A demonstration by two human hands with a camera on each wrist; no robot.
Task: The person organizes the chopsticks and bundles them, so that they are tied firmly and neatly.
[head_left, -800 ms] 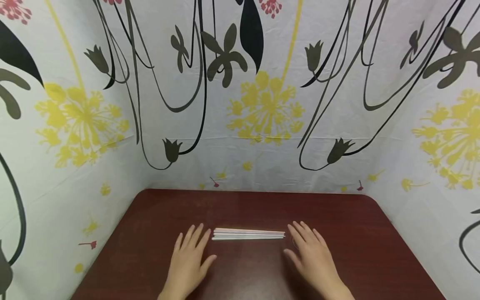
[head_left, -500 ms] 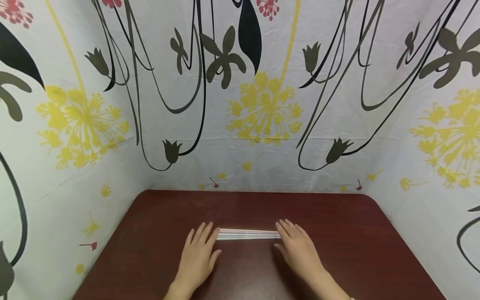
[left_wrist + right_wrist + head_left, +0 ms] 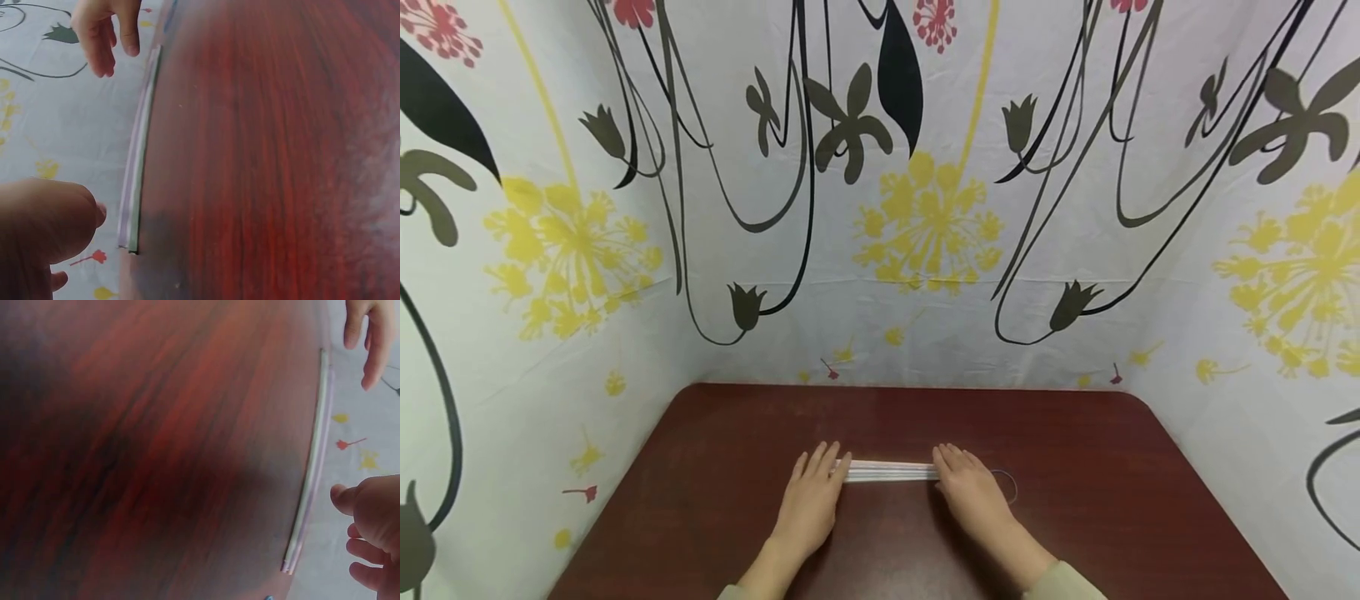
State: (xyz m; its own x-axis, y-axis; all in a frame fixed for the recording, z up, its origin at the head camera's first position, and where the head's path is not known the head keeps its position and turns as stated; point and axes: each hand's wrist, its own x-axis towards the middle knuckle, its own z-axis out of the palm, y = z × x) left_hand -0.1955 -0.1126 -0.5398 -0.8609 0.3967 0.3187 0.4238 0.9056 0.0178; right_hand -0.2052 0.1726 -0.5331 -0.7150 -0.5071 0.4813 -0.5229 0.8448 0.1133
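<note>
A small bundle of thin white sticks (image 3: pixel 891 472) lies flat across the middle of the dark red table (image 3: pixel 1075 433). My left hand (image 3: pixel 822 477) lies palm down, its straight fingers reaching over the bundle's left end. My right hand (image 3: pixel 957 473) mirrors it at the right end. Neither hand curls round anything. In the left wrist view the sticks (image 3: pixel 140 162) run between my left hand (image 3: pixel 47 228) and my right hand (image 3: pixel 106 31). The right wrist view shows the sticks (image 3: pixel 312 469) beside my right hand (image 3: pixel 372 528). Contact with the sticks cannot be told.
A thin bluish loop (image 3: pixel 1009 485) lies on the table just right of my right hand. Flower-printed cloth walls (image 3: pixel 910 250) close in the table at the back and on both sides.
Both hands have slid inward and forward. Their fingertips now cover the two ends of the stick bundle, where before they lay beside it. The sticks have not shifted.
</note>
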